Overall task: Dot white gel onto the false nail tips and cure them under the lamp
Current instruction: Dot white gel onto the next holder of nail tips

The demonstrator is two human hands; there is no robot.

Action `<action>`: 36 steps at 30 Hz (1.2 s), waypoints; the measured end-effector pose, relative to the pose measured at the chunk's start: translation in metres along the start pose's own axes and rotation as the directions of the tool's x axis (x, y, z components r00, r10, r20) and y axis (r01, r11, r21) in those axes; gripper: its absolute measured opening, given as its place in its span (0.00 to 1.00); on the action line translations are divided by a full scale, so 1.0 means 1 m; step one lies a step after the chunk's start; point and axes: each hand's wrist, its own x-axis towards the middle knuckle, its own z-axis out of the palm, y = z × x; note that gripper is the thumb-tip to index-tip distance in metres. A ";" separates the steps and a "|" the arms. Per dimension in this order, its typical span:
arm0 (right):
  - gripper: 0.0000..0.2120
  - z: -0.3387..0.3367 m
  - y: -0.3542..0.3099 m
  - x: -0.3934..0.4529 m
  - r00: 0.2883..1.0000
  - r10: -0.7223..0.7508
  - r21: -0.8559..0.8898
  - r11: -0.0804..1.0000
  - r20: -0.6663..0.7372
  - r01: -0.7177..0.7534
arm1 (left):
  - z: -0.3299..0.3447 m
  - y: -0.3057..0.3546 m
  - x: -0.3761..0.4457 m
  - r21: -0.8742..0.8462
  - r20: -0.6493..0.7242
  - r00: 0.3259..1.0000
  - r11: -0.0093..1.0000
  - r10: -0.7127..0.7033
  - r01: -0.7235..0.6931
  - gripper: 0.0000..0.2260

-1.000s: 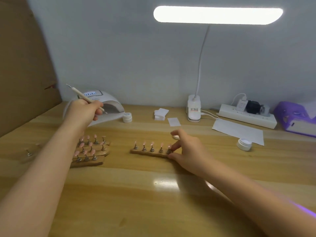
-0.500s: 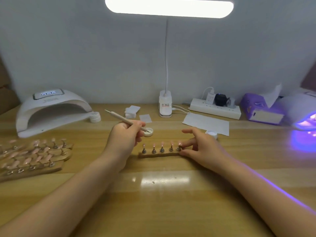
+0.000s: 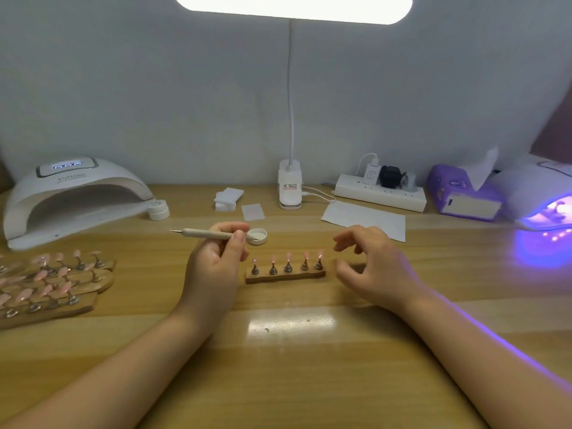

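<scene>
While five pink false nail tips (image 3: 288, 257) stand on small wooden strip holder (image 3: 285, 275) mid-table, left hand (image 3: 213, 261) pinches wooden-handled dotting tool (image 3: 210, 233), tip at open white gel pot (image 3: 257, 236); right hand (image 3: 368, 264) loosely open beside holder. Risk: unsteadied holder shifts, smearing dots.

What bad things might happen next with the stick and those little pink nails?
The left hand holds the dotting tool just beside the open gel lid; a nudge might tip it. The right hand hovers close to the nail stand and might bump the upright nail tips.

Bare table (image 3: 291, 366) before nail stand (image 3: 285, 275); hands flank it.
</scene>
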 end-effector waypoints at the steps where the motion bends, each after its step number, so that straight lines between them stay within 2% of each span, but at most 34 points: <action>1: 0.12 -0.003 0.000 0.000 0.994 -0.018 -0.071 0.997 -0.112 0.010 | -0.001 0.000 0.000 0.007 -0.001 1.000 1.000 0.004 -0.004 0.07; 3: 0.12 -0.009 0.002 0.003 0.943 -0.040 -0.203 0.979 -0.332 -0.030 | -0.001 -0.001 0.000 0.021 -0.010 1.000 1.000 0.007 -0.007 0.07; 5: 0.17 -0.016 0.008 0.006 0.920 0.018 -0.285 0.948 -0.391 -0.140 | -0.001 -0.001 -0.001 0.047 -0.019 1.000 0.999 0.008 -0.008 0.07; 7: 0.25 -0.020 0.017 0.007 0.927 0.189 -0.326 0.898 -0.323 -0.296 | 0.001 0.001 -0.003 0.075 -0.030 1.000 0.997 0.005 -0.003 0.07; 9: 0.32 -0.019 0.023 0.004 0.901 0.365 -0.301 0.854 -0.234 -0.425 | 0.002 0.004 -0.005 0.076 -0.050 0.999 0.997 0.007 -0.004 0.07; 13: 0.39 -0.017 0.026 0.003 0.858 0.501 -0.189 0.837 -0.112 -0.514 | 0.004 0.008 -0.010 0.073 -0.047 0.998 0.997 0.037 -0.034 0.07; 20: 0.35 -0.017 0.031 0.004 0.886 0.453 -0.094 0.882 -0.100 -0.462 | 0.007 0.005 -0.011 -0.008 0.035 0.998 0.999 -0.054 0.054 0.07; 25: 0.38 -0.013 0.040 0.007 0.893 0.432 -0.050 0.896 -0.128 -0.441 | 0.006 0.004 -0.009 -0.058 0.077 0.994 0.995 -0.074 0.078 0.08; 30: 0.34 -0.014 0.045 0.008 0.894 0.417 0.076 0.909 -0.168 -0.410 | 0.007 0.007 -0.012 -0.003 0.054 0.998 1.000 0.015 -0.015 0.08; 33: 0.31 -0.014 0.029 0.010 0.921 0.300 0.131 0.952 -0.249 -0.275 | 0.005 0.018 -0.011 -0.008 0.022 0.998 0.998 0.059 -0.059 0.07; 36: 0.32 -0.012 -0.001 0.011 0.952 0.164 0.168 0.978 -0.259 -0.123 | 0.002 0.033 -0.008 -0.018 0.022 0.992 0.992 0.123 -0.123 0.07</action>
